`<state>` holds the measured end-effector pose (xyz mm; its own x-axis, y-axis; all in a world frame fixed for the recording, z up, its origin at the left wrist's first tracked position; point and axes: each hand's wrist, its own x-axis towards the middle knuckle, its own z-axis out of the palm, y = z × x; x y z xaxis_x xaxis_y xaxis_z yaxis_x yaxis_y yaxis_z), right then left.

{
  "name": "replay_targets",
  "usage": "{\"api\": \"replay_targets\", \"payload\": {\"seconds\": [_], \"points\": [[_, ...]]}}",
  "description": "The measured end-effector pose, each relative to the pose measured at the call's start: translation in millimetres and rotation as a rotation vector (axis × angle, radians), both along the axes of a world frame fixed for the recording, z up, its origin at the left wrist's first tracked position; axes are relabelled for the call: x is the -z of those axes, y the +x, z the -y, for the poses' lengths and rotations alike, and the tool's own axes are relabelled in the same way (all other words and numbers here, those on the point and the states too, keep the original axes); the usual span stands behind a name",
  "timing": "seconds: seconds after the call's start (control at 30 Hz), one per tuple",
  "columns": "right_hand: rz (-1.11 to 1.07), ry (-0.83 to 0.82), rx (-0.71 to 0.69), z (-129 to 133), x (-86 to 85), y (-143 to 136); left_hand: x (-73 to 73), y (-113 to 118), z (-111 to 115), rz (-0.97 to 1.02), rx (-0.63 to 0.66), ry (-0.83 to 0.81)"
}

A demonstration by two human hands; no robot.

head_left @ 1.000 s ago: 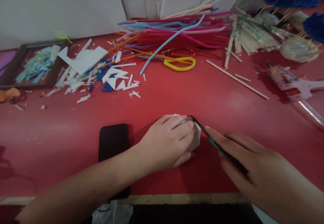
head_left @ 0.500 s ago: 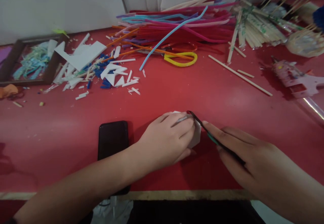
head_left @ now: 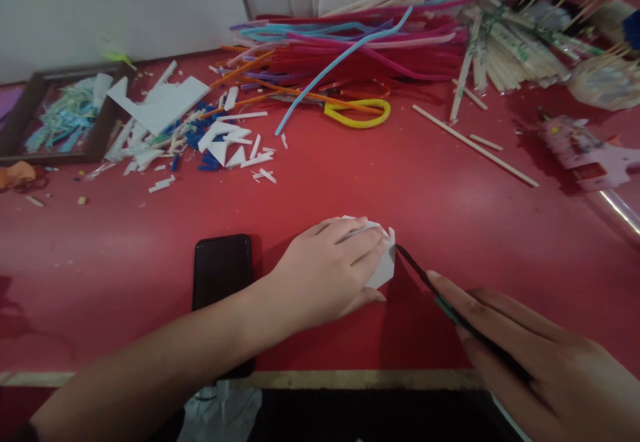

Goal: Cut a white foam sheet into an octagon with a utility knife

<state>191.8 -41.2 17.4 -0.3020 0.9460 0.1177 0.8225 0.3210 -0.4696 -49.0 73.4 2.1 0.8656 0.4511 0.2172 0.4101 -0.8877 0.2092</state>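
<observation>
Take the white piece as the clock's centre: it lies on the red surface, mostly covered by the left hand, which reaches in from 9 o'clock. The left fingers lie over it, thumb apart at 7 o'clock; whether that grip pinches it or only presses, I cannot tell. The right hand, at 4 o'clock, has its grip closed around a dark cutter with a green part. The cutter's tip is at the piece's right edge, where a thin white sliver stands up at 1 o'clock. A phone lies at 9 o'clock, partly behind the left forearm. Yellow-handled scissors lie toward 12, white scraps toward 10, a pink glue gun toward 2.
</observation>
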Motion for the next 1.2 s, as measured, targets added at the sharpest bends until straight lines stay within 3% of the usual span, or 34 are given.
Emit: {"api": "replay_targets", "payload": {"seconds": [0.2, 0.43, 0.77, 1.2], "points": [[-0.027, -0.007, 0.017, 5, 4.5, 5, 2.6, -4, -4, 0.042, 0.058, 0.098], [-0.1, 0.004, 0.035, -4, -4.1, -6, -5.2, -7, -6, 0.026, 0.117, 0.095], [-0.041, -0.012, 0.048, -4, 7.2, 2, 2.7, -11, -5, 0.112, -0.077, 0.191], [0.115, 0.056, 0.21, -12, 11.5, 25, -1.1, -11, -3, 0.041, 0.067, 0.124]]}}
